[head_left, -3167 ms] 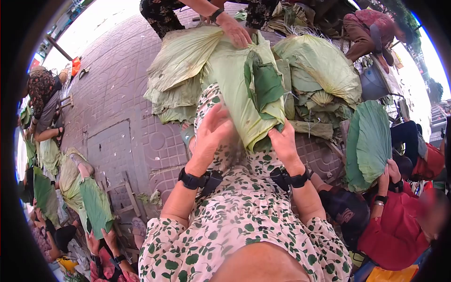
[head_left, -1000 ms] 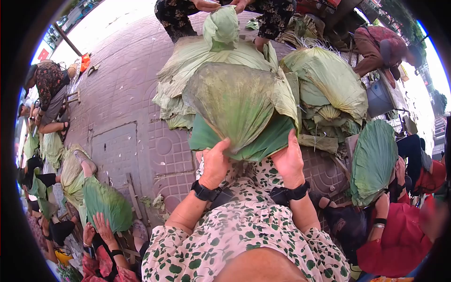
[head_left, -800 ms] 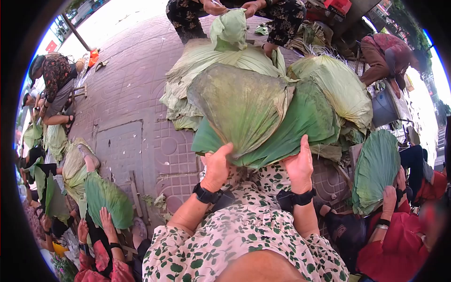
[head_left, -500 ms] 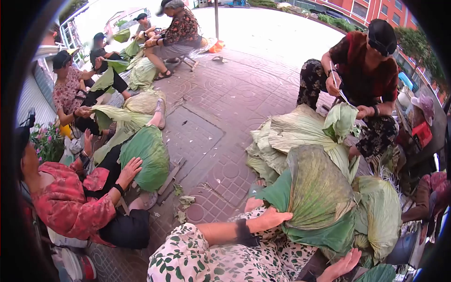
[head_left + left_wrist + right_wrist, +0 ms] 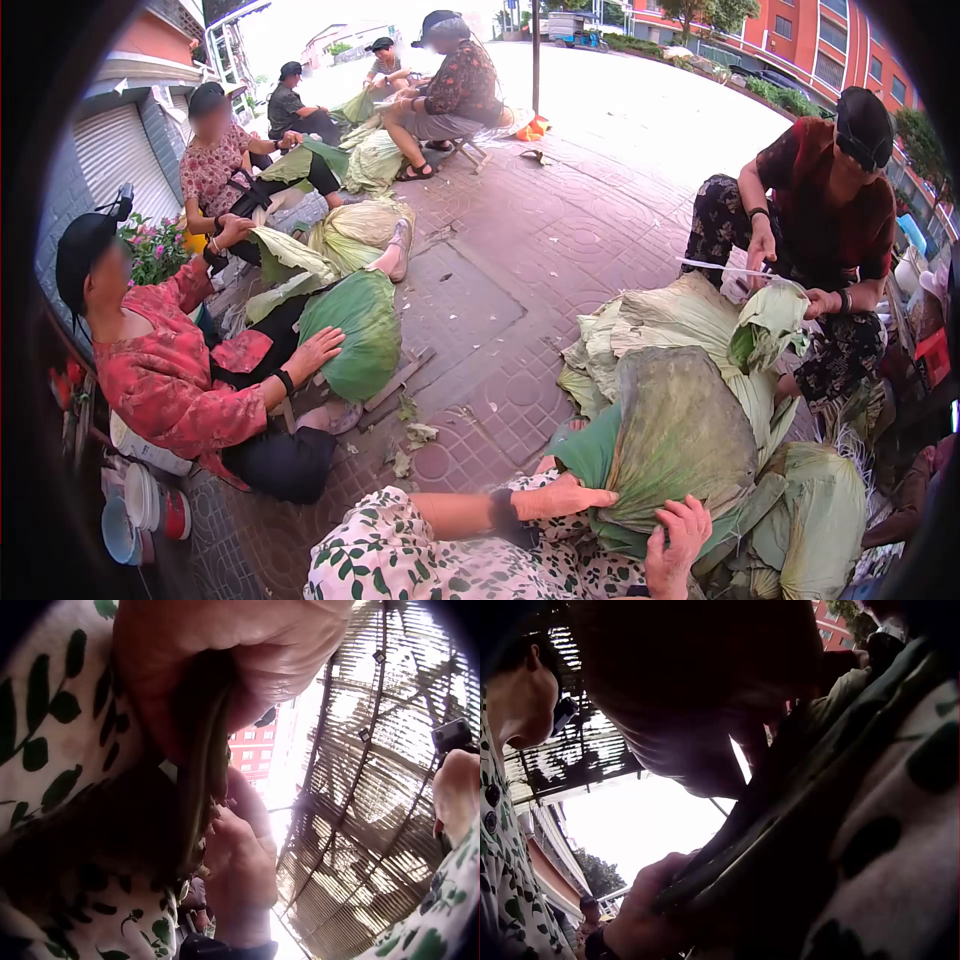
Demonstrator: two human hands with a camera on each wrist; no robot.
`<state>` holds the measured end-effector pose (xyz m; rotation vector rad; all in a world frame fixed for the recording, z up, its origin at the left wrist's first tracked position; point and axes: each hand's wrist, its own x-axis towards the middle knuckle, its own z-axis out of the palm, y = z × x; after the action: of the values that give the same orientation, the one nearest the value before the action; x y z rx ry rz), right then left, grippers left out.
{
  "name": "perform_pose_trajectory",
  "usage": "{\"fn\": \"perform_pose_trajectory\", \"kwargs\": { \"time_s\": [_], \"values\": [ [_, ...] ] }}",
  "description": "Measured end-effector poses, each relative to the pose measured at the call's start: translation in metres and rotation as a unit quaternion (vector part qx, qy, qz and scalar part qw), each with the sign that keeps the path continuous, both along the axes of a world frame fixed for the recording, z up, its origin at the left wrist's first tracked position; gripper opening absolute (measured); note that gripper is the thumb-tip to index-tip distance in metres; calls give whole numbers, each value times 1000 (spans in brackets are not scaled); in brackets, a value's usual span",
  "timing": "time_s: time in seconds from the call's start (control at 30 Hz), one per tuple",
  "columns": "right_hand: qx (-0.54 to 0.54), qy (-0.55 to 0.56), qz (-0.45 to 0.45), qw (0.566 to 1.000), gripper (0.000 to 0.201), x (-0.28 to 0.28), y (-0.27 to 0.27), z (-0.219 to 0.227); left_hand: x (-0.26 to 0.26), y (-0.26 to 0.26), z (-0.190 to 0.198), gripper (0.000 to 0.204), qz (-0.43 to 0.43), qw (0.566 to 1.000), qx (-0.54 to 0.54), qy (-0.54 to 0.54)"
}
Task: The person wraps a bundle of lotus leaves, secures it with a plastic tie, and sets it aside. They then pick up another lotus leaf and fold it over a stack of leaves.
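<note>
A stack of large lotus leaves (image 5: 688,428), browned on top with green ones beneath, lies over the wearer's lap in the head view. My left hand (image 5: 567,497) grips its near left edge, thumb on top and fingers underneath. In the left wrist view that hand (image 5: 240,652) is curled round the thick, dark leaf edge (image 5: 204,772). My right hand (image 5: 677,545) rests bent, spread fingers on the near right part of the stack. The right wrist view shows this hand (image 5: 705,712) dark over the leaf edge (image 5: 735,862), with light showing through a gap by its fingers.
Across from me a seated person holds a thin white strip and a folded pale leaf (image 5: 772,325) over a leaf pile (image 5: 668,315). More bundled leaves (image 5: 820,515) lie at right. A person in red (image 5: 180,375) sits at left with a green leaf (image 5: 358,335); buckets (image 5: 142,497) stand behind.
The head view has swung left and up. The brown-topped stack has come onto the lap, with my left hand holding its edge. My right hand has moved from beside the stack onto it.
</note>
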<state>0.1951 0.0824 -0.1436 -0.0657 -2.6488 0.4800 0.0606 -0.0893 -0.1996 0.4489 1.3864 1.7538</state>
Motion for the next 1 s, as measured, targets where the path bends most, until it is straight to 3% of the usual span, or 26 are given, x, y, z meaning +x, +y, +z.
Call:
{"fn": "perform_pose_trajectory", "kwargs": {
  "time_s": [0.1, 0.2, 0.33, 0.4, 0.5, 0.57, 0.77, 1.0],
  "values": [
    [-31, 9, -12, 999, 19, 8, 11, -10, 1, 2, 11, 48, 1, 999, -48, -6],
    [-68, 30, -23, 997, 16, 14, 16, -16, 5, 8, 25, 53, 28, 999, -14, 7],
    [-133, 47, -38, 989, 15, 21, 20, -19, 7, 20, 4, 57, 48, 998, 21, 27],
    [-165, 76, -36, 983, 18, 26, 25, -24, 5, 22, -1, 57, 29, 999, -15, -18],
    [-186, 105, -74, 974, 20, 36, 30, -42, 5, 24, 25, 58, 25, 999, -36, -11],
    [-185, 130, -104, 968, 17, 38, 23, -29, 6, 27, 18, 54, 45, 998, -12, 35],
    [-177, 148, -145, 962, 21, 58, 15, -23, 11, 30, 4, 42, 45, 998, -40, -25],
    [-163, 132, -165, 964, 22, 79, 6, -27, 12, 36, -6, 42, 29, 1000, 8, 6]
  ]
}}
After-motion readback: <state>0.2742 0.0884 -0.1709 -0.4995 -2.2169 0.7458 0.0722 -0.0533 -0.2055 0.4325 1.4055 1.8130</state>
